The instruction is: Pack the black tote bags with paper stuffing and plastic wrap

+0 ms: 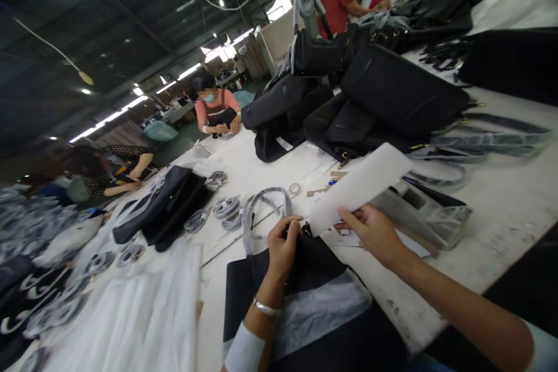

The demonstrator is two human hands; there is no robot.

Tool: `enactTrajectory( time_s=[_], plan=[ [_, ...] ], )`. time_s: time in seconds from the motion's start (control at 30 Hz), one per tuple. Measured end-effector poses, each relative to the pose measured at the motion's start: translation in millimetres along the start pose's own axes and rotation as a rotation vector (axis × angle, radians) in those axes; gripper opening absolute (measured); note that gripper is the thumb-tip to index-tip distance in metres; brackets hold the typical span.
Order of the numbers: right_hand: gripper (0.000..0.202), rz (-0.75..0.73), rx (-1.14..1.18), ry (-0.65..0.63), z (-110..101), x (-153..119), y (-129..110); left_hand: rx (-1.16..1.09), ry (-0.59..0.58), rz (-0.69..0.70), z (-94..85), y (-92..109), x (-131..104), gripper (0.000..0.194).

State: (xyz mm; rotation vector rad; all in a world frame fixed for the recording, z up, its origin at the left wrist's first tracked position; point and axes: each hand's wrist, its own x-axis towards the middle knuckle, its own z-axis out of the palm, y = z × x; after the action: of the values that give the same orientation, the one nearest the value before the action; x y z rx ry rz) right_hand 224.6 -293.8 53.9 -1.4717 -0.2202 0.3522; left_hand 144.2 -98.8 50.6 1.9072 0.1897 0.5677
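A black handbag (pixel 331 331) lies in front of me, with a strip of clear plastic film (pixel 322 302) across it and a wrapped handle (pixel 249 226) looping up at its far edge. My left hand (pixel 282 244) is closed at the bag's top edge, its fingertips pinching near the rim; the exact part gripped is hidden. Between the thumb and fingers of my right hand (pixel 377 232) is a strip of white foam sheet (pixel 361 183). Its lower left end reaches the bag's top edge, close to my left hand.
Black bags (pixel 401 93) are piled across the table, with more bags (pixel 165 203) at left. Coiled wrapped straps (pixel 226 209), a tape roll (pixel 294 189) and a grey holder (pixel 427 215) lie nearby. White sheets (pixel 131 314) cover the near left. Several people work around the table.
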Motion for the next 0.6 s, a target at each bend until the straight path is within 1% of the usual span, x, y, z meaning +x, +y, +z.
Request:
enactTrajectory(
  time_s=[0.07, 0.1, 0.17, 0.23, 0.3, 0.33, 0.37, 0.43, 0.5, 0.53, 0.6],
  plan=[
    [0.035, 0.009, -0.082, -0.099, 3, -1, -3, -0.013, 0.064, 0.025, 4.9, -5, -4, 0.027],
    [0.032, 0.014, -0.153, -0.174, 3, -2, -6, -0.018, 0.082, 0.031, 7.1, -7, -5, 0.028],
    [0.025, 0.026, -0.357, -0.372, -1, -2, -13, -0.031, 0.087, 0.038, 10.2, -11, -5, 0.028],
    [0.019, 0.046, -0.562, -0.618, -6, 1, -21, -0.038, 0.066, 0.052, 11.6, -12, -2, 0.028],
    [0.018, 0.096, -0.701, -0.84, -8, 8, -28, -0.037, 0.024, 0.056, 11.9, -12, 1, 0.03],
    [0.018, 0.123, -0.758, -0.915, -8, 13, -30, -0.03, -0.004, 0.051, 11.7, -12, 3, 0.033],
    [0.018, 0.14, -0.812, -0.96, -7, 17, -30, -0.014, -0.034, 0.044, 11.4, -13, 4, 0.035],
    [0.015, 0.164, -0.875, -0.996, -4, 25, -27, 0.055, -0.086, 0.023, 10.4, -15, 7, 0.037],
    [0.01, 0.207, -0.8, -0.974, -1, 28, -20, 0.148, -0.111, 0.0, 9.0, -18, 9, 0.036],
    [0.01, 0.239, -0.704, -0.931, 0, 28, -16, 0.184, -0.117, -0.009, 8.2, -20, 9, 0.035],
    [0.023, 0.303, -0.457, -0.79, 1, 22, -10, 0.207, -0.14, -0.013, 6.5, -21, 10, 0.032]
  ],
)
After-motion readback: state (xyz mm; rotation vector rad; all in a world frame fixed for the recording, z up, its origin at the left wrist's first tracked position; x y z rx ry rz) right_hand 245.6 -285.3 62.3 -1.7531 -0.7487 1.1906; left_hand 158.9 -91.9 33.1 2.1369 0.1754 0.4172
